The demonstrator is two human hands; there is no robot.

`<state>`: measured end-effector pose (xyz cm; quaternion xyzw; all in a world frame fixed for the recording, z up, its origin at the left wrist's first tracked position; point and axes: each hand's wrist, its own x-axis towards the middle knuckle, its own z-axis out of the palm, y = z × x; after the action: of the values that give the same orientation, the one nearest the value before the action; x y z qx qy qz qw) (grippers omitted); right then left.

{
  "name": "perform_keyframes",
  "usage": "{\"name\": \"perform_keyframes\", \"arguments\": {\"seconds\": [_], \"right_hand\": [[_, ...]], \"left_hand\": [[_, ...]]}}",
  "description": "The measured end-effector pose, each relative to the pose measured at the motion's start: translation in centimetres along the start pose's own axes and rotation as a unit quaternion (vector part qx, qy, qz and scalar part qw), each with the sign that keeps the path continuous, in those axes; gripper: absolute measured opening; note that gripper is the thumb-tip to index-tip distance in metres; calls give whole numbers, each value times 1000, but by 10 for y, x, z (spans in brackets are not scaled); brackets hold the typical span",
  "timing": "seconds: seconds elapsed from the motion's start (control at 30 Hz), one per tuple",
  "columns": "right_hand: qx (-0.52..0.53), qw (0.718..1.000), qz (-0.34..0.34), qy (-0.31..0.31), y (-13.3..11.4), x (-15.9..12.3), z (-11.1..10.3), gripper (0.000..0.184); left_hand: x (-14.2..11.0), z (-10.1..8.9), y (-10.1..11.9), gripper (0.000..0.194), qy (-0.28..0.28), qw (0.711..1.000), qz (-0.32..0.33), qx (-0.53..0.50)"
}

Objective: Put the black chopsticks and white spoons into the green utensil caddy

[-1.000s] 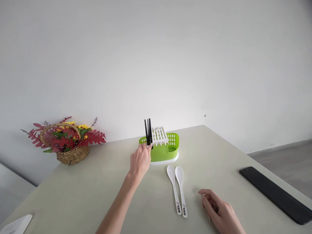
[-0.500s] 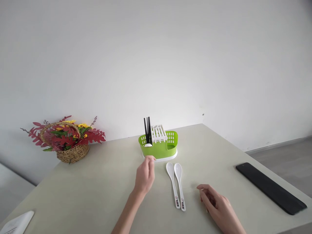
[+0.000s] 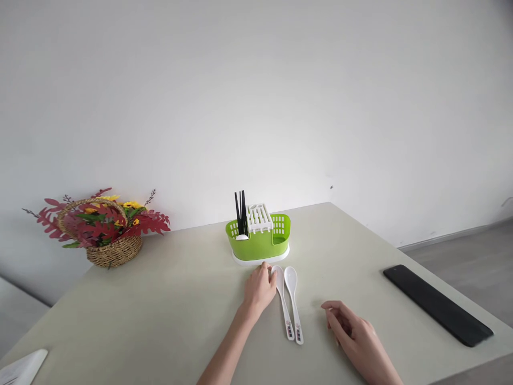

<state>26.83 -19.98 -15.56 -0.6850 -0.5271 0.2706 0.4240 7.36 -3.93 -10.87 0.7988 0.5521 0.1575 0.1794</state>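
Two white spoons lie side by side on the table, bowls away from me. My left hand (image 3: 259,287) is at the bowl of the left spoon (image 3: 285,315), its fingers curled in a pinch at the bowl's left edge. The fingertips partly cover that rim. Beside it, apart from my fingers, is the right spoon (image 3: 295,310). My right hand (image 3: 351,332) rests on the table to the right of the spoons, fingers loosely bent and apart, holding nothing. Just beyond the spoons stands a green cutlery basket (image 3: 256,250) with black chopsticks (image 3: 241,216) upright in its left part.
A white slatted rack (image 3: 260,218) sits over the basket's middle. At the back left stands a wicker basket (image 3: 116,252) of artificial flowers. A long black flat object (image 3: 436,305) lies near the right edge; a white object (image 3: 26,368) shows at the lower left corner.
My left hand has moved right, from in front of the cutlery basket to the bowl of the left spoon. My right hand has stayed in place. The view has shifted slightly.
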Motion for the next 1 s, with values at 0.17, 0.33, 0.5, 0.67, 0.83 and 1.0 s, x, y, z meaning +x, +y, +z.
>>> {"name": "perform_keyframes", "arguments": {"seconds": [0.17, 0.33, 0.5, 0.67, 0.83, 1.0], "right_hand": [[-3, 1000, -4, 0, 2, 2, 0, 40], [-10, 1000, -4, -9, 6, 4, 0, 42], [-17, 1000, 8, -18, 8, 1, -2, 42], [-7, 1000, 12, -13, 8, 2, -2, 42], [-6, 1000, 13, -2, 6, 2, -2, 43], [-10, 1000, 13, -12, 9, 2, 0, 43]], "left_hand": [[4, -7, -5, 22, -35, 996, 2, -88], [-8, -44, -9, 30, -46, 965, 18, -259], [-27, -112, -2, 33, 68, 956, 144, -245], [-21, -171, -1, 30, 371, 877, 190, -239], [6, -190, -19, 30, 468, 843, 186, -189], [26, -165, -47, 26, 407, 883, 182, -147]]}}
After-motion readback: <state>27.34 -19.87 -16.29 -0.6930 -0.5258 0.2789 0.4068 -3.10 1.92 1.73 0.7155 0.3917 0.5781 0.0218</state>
